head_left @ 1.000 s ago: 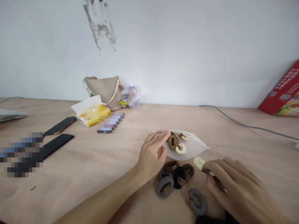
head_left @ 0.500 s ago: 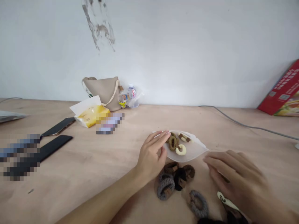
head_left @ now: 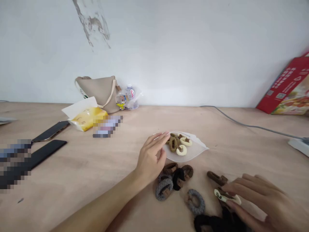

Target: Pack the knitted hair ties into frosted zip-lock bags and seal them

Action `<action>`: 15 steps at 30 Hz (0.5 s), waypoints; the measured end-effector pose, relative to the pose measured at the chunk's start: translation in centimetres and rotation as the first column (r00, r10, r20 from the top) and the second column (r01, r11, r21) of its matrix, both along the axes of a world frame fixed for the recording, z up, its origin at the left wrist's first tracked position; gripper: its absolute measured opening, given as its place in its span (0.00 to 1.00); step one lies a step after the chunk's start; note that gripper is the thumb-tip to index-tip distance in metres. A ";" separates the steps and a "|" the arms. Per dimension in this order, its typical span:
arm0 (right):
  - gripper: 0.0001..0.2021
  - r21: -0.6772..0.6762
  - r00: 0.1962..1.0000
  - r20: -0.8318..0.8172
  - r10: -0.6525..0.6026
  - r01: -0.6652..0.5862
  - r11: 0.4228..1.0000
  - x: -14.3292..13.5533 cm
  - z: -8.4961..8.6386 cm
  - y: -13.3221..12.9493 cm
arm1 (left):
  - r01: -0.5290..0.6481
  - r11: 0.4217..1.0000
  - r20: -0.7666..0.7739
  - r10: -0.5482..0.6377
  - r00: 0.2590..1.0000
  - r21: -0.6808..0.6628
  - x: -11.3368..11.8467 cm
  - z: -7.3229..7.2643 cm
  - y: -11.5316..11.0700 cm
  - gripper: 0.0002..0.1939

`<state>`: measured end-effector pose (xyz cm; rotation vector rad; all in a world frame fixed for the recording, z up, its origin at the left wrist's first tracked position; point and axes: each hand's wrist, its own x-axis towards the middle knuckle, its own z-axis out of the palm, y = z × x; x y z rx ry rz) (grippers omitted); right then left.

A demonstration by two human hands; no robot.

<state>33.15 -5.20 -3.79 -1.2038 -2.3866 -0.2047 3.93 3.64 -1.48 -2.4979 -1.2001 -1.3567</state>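
My left hand lies at the left end of a translucent plastic bag, its fingers stretched out over the edge and the thumb apart. On or inside the bag are several hair ties, among them an olive-brown hair tie and a cream hair tie. Thumb and fingers of my right hand close around another cream hair tie at the lower right. A brown hair tie lies just beyond those fingers. Dark hair ties sit below, partly hidden by my right hand.
Grey, black and brown hair ties, including a grey hair tie, lie before the bag. Tissues, a beige handbag, a bottle and phones are to the left. A cable and red box are right.
My right hand has moved away from the bag, down and right to the cream hair tie. Another cream hair tie shows more fully on the bag. My left hand stays at the bag; the view shifted slightly.
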 end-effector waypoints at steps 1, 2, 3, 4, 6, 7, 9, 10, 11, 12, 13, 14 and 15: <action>0.11 0.013 0.999 0.040 0.008 -0.009 1.000 -0.1 0.0 0.0 | 0.002 1.000 -0.002 -0.002 1.000 0.001 0.0 0.0 0.0 0.22; 0.12 0.033 0.997 0.075 0.007 -0.010 0.999 -0.1 -0.1 0.0 | 0.003 1.000 -0.002 -0.003 1.000 0.001 0.0 0.0 0.0 0.21; 0.14 0.052 0.994 0.105 0.004 -0.009 0.999 -0.1 -0.1 0.1 | 0.003 1.000 -0.001 -0.003 1.000 0.001 0.0 0.0 0.0 0.21; 0.16 0.065 0.991 0.133 -0.003 -0.005 0.998 0.0 -0.2 0.2 | 0.003 1.000 0.001 -0.003 1.000 0.001 0.0 0.0 0.0 0.21; 0.18 0.069 0.982 0.187 -0.017 0.004 0.998 0.2 -0.4 0.5 | 0.004 1.000 0.004 -0.004 1.000 -0.003 -0.1 0.0 0.0 0.22; 0.19 0.074 0.978 0.207 -0.029 0.014 0.997 0.3 -0.6 0.8 | 0.006 1.000 0.004 -0.006 1.000 -0.004 -0.1 0.0 0.0 0.22; 0.18 0.111 0.973 0.218 -0.079 0.056 0.992 0.7 -0.9 1.2 | 0.004 1.000 0.006 -0.004 1.000 -0.008 -0.2 0.1 -0.1 0.22; 0.17 0.140 0.973 0.200 -0.119 0.091 0.986 1.0 -1.0 1.4 | 0.003 1.000 0.007 -0.003 1.000 -0.010 -0.2 0.1 -0.1 0.22; 0.17 0.162 0.973 0.168 -0.160 0.132 0.978 1.2 -0.9 1.4 | 0.002 1.000 0.009 -0.002 1.000 -0.013 -0.2 0.1 -0.1 0.22; 0.16 0.169 0.972 0.125 -0.198 0.176 0.970 1.3 -0.7 1.3 | 0.003 1.000 0.010 -0.002 1.000 -0.018 -0.2 0.1 -0.1 0.22; 0.15 0.167 0.974 0.078 -0.214 0.199 0.966 1.4 -0.4 1.1 | 0.004 1.000 0.011 -0.004 1.000 -0.024 -0.2 0.1 -0.2 0.22; 0.13 0.167 0.977 0.019 -0.212 0.206 0.964 1.2 0.1 0.6 | 0.006 1.000 0.011 -0.006 1.000 -0.030 -0.1 0.1 -0.2 0.22; 0.11 0.163 0.982 -0.052 -0.182 0.188 0.969 0.8 0.7 0.1 | 0.007 0.999 0.010 -0.007 1.000 -0.035 -0.1 0.1 -0.2 0.22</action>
